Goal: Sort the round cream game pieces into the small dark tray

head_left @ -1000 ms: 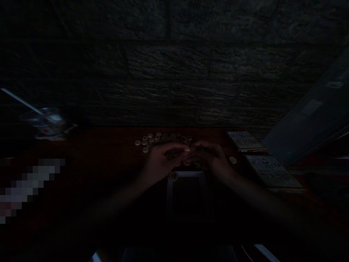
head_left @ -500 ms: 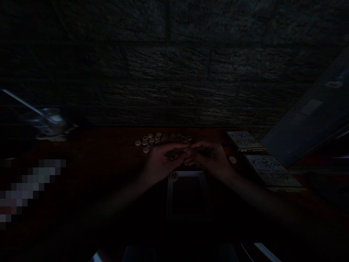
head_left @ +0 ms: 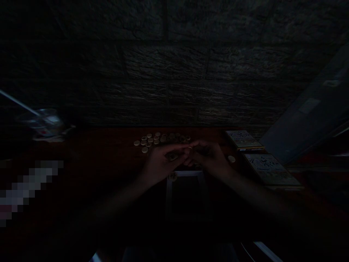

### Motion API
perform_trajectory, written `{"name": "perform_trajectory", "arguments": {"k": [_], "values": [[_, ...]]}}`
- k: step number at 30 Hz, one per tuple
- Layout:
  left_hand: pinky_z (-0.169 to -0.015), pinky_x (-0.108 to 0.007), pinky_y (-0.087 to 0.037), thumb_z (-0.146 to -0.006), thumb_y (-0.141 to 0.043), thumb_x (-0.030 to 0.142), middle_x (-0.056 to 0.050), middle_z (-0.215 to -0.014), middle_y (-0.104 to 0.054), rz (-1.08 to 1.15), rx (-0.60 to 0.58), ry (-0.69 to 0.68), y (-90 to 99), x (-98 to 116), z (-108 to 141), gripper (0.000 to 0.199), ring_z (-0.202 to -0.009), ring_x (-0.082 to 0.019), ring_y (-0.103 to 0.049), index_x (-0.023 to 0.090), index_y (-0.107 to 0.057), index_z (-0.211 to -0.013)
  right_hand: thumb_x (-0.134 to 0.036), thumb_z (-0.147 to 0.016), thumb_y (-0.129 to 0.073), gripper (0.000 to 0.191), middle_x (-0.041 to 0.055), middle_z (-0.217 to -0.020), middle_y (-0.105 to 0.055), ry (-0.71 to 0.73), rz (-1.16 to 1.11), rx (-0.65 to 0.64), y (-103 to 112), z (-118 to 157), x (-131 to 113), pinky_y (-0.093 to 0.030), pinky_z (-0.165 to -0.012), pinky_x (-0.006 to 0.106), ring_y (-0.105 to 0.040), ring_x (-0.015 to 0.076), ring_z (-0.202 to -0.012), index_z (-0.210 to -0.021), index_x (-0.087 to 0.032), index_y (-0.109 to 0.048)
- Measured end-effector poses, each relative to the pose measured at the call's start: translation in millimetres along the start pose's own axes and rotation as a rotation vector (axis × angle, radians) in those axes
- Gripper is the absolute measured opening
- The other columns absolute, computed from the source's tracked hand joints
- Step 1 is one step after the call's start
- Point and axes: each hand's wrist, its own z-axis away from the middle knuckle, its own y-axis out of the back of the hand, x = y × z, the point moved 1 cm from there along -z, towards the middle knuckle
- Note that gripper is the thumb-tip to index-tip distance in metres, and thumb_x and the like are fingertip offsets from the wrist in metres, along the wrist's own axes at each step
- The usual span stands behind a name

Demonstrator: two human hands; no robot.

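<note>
The light is very dim. My left hand (head_left: 163,158) reaches in from the left, with thumb and fingers closed toward the fingertips of my right hand (head_left: 208,154). Both hands meet in a pinch. A small pale edge shows between the fingertips, too dark to name. Through the gap in my left hand, a round xiangqi piece (head_left: 172,156) is visible. Another xiangqi piece (head_left: 172,176) lies on the corner of a pale rectangular frame (head_left: 187,173) below my hands. Behind them several xiangqi pieces (head_left: 151,140) lie spread, some partly hidden by my fingers.
One pale round piece (head_left: 231,159) lies right of my right hand. Two flat boxes with printed lids, a far box (head_left: 244,139) and a near box (head_left: 269,169), lie at the right. A clear cup (head_left: 49,123) with a straw stands left. A stone wall (head_left: 169,72) rises behind the table.
The view has shifted slightly. My fingertips have moved a little against each other, and the pale edge between them now shows more clearly. The pieces on the table lie as before.
</note>
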Motion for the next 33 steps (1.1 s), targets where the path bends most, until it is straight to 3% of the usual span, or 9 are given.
{"name": "perform_trajectory", "arguments": {"k": [6,12,16,21,30,33], "values": [[-0.085,-0.035,-0.064,-0.088,-0.072,0.02,-0.005,-0.104,-0.082,0.039,0.043,0.041,0.3,-0.7,-2.4,0.025,-0.091,-0.019,-0.078,0.023,-0.077,-0.112,-0.041,-0.079,-0.084,0.029,0.0039,-0.08,-0.078,0.002,0.004,-0.024,0.5,-0.1,-2.9,-0.062,-0.066,0.029,-0.073,0.0149,-0.067,-0.096,-0.019,-0.078],[-0.095,-0.038,-0.062,-0.091,-0.068,0.018,-0.004,-0.111,-0.08,0.08,-0.01,0.052,0.6,-2.3,-2.0,0.028,-0.099,-0.019,-0.077,0.027,-0.076,-0.116,-0.032,-0.069,-0.09,0.034,0.0028,-0.075,-0.078,-0.02,-0.028,-0.01,2.2,-0.8,-0.2,-0.061,-0.061,0.028,-0.073,0.016,-0.063,-0.096,-0.019,-0.073],[-0.092,-0.037,-0.063,-0.09,-0.067,0.018,-0.004,-0.116,-0.079,0.116,-0.012,0.087,0.8,-0.1,-1.4,0.029,-0.101,-0.021,-0.077,0.027,-0.076,-0.116,-0.031,-0.067,-0.091,0.037,0.0013,-0.076,-0.077,-0.035,-0.069,-0.023,0.0,0.3,-2.2,-0.063,-0.063,0.029,-0.075,0.0171,-0.065,-0.097,-0.021,-0.071],[-0.093,-0.037,-0.063,-0.093,-0.064,0.019,-0.004,-0.114,-0.08,0.146,0.027,0.102,0.8,0.9,-1.8,0.023,-0.105,-0.021,-0.076,0.025,-0.078,-0.11,-0.036,-0.074,-0.087,0.029,0.0034,-0.081,-0.078,-0.025,-0.049,0.002,-3.2,0.4,-5.5,-0.064,-0.063,0.03,-0.075,0.0162,-0.064,-0.092,-0.019,-0.072],[-0.09,-0.035,-0.061,-0.094,-0.063,0.021,-0.006,-0.109,-0.08,-0.078,-0.007,0.006,-0.2,5.5,-0.2,0.024,-0.099,-0.02,-0.076,0.022,-0.074,-0.115,-0.04,-0.075,-0.087,0.028,0.0019,-0.07,-0.075,0.009,0.016,-0.003,-0.2,-1.0,1.8,-0.059,-0.057,0.025,-0.07,0.0132,-0.059,-0.085,-0.018,-0.074],[-0.082,-0.031,-0.061,-0.092,-0.066,0.022,-0.004,-0.099,-0.08,-0.099,-0.007,0.018,-1.4,4.2,0.4,0.024,-0.089,-0.018,-0.076,0.022,-0.073,-0.115,-0.042,-0.073,-0.088,0.028,0.0011,-0.068,-0.074,0.003,0.014,0.013,-0.7,-0.6,2.1,-0.059,-0.056,0.025,-0.069,0.013,-0.058,-0.081,-0.018,-0.074]]}}
